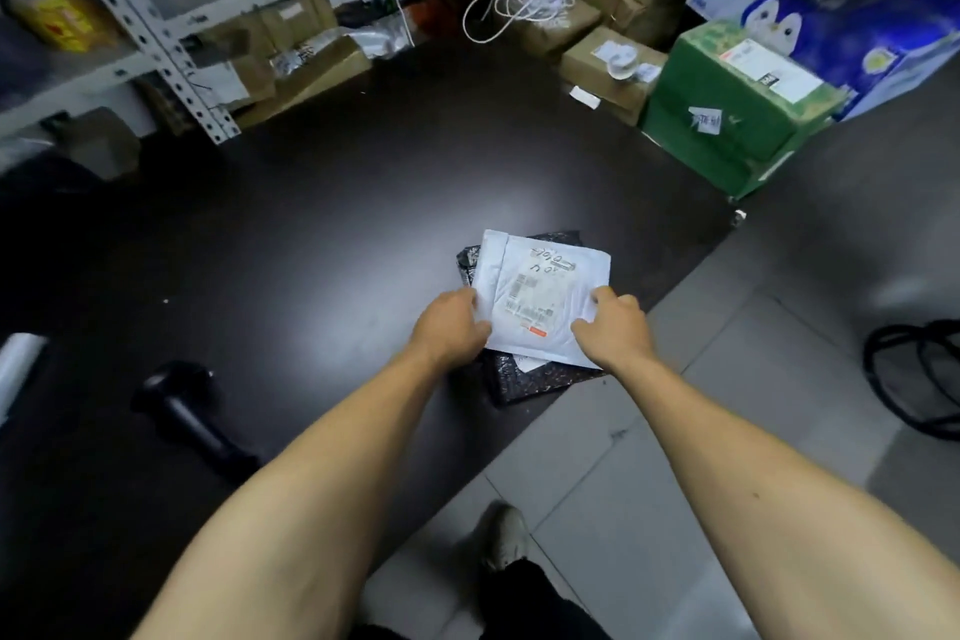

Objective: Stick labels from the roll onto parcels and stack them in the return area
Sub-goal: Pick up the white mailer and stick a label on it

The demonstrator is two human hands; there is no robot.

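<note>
Head view: one wide-angle frame looking down over both bare forearms at a dark table [337,234].
White parcel [540,299]: a padded white mailer, lying flat, close to square; its edges are turned slightly clockwise against the table edge, sealed flap strip along its left side.
Label [537,294]: white shipping label with barcodes stuck on the parcel's upper face, long axis running away from the person, handwriting at its far end, a small orange mark at its near end.
Position: the white parcel sits on top of dark grey poly mailers [535,377] near the table's right-hand edge; the lower mailers stick out at the near side and the far side.
Left hand [452,327]: arm stretched forward, palm down, at the parcel's left edge; fingers curled over that edge, gripping it.
Right hand [615,325]: arm stretched forward, palm down, at the parcel's right near corner; fingers bent, thumb on the upper face, pinching the edge.
Table, left: a black handheld barcode scanner [187,411] lies on its side, well apart from the parcels.
Far right: a green carton [727,120] with a white label, brown cardboard boxes [613,57] behind it, a coil of white cable [524,0] on them.
Far left: metal shelving [150,26] holding cartons.
Floor: grey tiles [753,353]; one shoe [504,535] shows below the table edge.
</note>
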